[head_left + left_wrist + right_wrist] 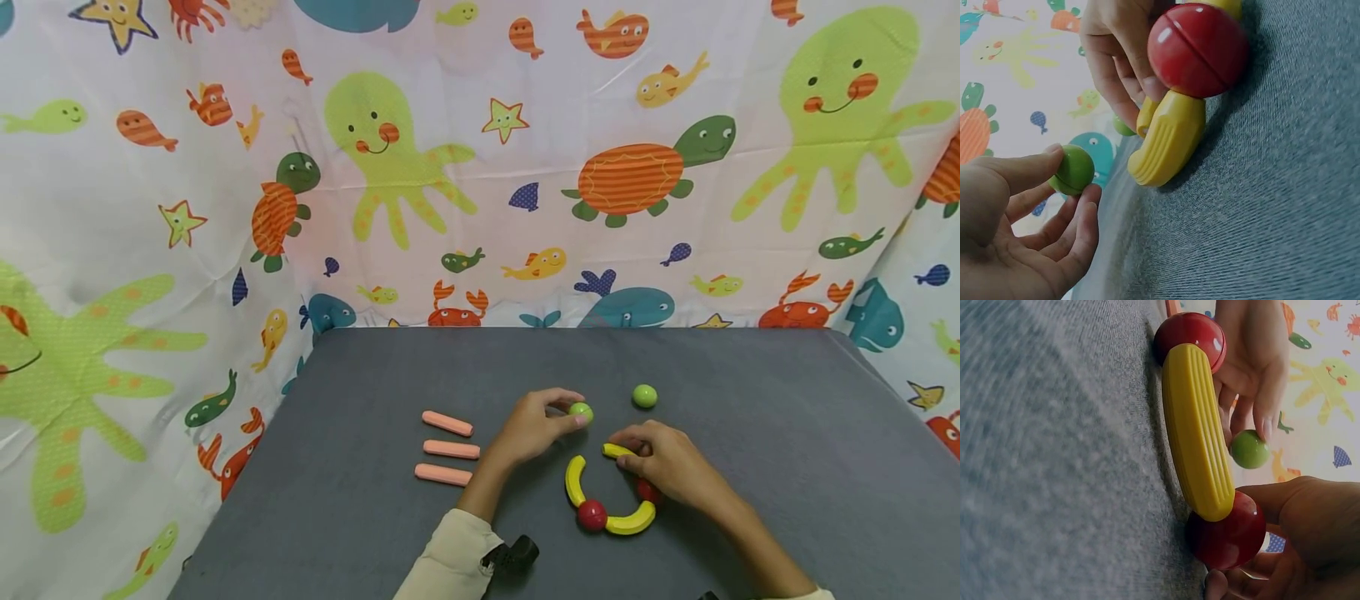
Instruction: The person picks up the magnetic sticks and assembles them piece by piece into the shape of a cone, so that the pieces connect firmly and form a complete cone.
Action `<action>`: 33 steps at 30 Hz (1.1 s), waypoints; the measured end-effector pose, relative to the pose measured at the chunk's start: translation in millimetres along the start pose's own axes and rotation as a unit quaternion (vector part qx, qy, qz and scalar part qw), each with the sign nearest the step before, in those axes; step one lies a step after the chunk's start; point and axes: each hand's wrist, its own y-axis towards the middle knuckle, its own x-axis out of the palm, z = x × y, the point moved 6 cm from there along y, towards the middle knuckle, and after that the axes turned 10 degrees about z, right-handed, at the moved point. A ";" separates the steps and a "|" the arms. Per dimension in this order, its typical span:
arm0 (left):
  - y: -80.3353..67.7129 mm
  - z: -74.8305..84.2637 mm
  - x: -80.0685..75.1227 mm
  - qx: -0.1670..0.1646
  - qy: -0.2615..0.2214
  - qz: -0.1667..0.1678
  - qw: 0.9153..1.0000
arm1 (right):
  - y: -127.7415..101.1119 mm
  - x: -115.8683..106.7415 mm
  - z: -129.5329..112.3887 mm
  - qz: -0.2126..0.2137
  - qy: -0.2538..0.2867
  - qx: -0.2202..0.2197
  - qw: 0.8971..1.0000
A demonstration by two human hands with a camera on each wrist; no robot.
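Observation:
A small green ball is pinched between the thumb and fingers of my left hand, raised beside an open ring of toy pieces. My right hand pinches a curved yellow banana-shaped piece at the ring's upper right end. Below that hand a glossy red ball, partly covered by it, joins a second yellow banana. Another red ball follows at lower left, then a third yellow banana curving upward. In the right wrist view, the red ball hides part of the right-hand fingers.
A second green ball lies on the grey cloth-covered table beyond the right hand. Three pink sticks lie in a stacked row left of the left forearm. A curtain printed with sea animals hangs behind and at the sides.

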 end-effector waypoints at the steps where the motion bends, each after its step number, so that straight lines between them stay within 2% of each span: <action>1: -1.5 -0.4 -0.2 0.000 -0.004 0.001 1.000 | -0.3 0.0 -0.4 0.001 0.002 0.000 1.000; 10: -13.7 -8.5 4.5 -0.014 -0.012 0.007 1.000 | -1.0 0.2 -0.9 0.004 0.005 0.004 1.000; 22: -17.1 -12.8 11.6 -0.026 -0.032 0.005 0.999 | -0.8 -0.6 -1.2 0.005 0.004 0.001 1.000; 33: -19.5 -10.3 17.5 -0.008 -0.043 -0.010 0.999 | 0.7 -1.3 0.3 0.011 -0.004 -0.002 1.000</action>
